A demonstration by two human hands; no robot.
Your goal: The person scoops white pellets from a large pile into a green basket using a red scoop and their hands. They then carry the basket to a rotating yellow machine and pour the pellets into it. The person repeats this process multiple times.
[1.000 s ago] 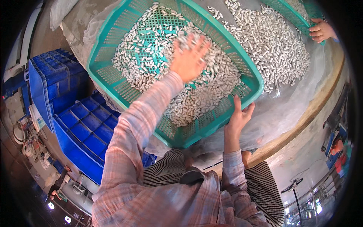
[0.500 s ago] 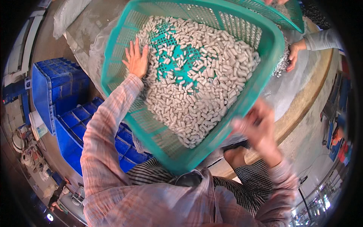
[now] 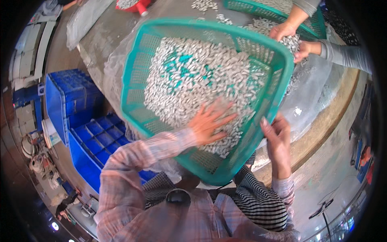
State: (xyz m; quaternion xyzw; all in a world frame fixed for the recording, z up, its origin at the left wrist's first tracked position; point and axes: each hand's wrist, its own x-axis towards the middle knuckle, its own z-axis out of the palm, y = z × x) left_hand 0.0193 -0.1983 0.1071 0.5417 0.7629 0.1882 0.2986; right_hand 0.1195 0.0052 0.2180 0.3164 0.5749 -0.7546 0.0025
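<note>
A large green plastic basket [image 3: 131, 80] with slotted walls sits tilted in front of me, partly over my lap. Short whitish capsule-shaped pieces [image 3: 173, 105] cover most of its bottom, and patches of green show through near the middle. My left hand [image 3: 211, 125] lies on the pieces at the near side, palm down with its fingers spread; the fingertips are slightly blurred. At the right-hand rim, my right hand [image 3: 278, 139] grips the basket, thumb on top and fingers outside, partly hidden.
Another person's hands [image 3: 284, 30] hold similar pieces beyond the basket's far right corner. Behind stands a second green basket [image 3: 258, 7]. A red container [image 3: 141, 6] sits at the far edge. Blue crates [image 3: 74, 90] stand at left. Clear plastic sheeting [image 3: 306, 90] covers the ledge at right.
My left hand has moved from the left wall to the near-side pieces. My right hand has taken hold of the rim. The pieces have spread over the bare middle. Both the other person's hands now show fully.
</note>
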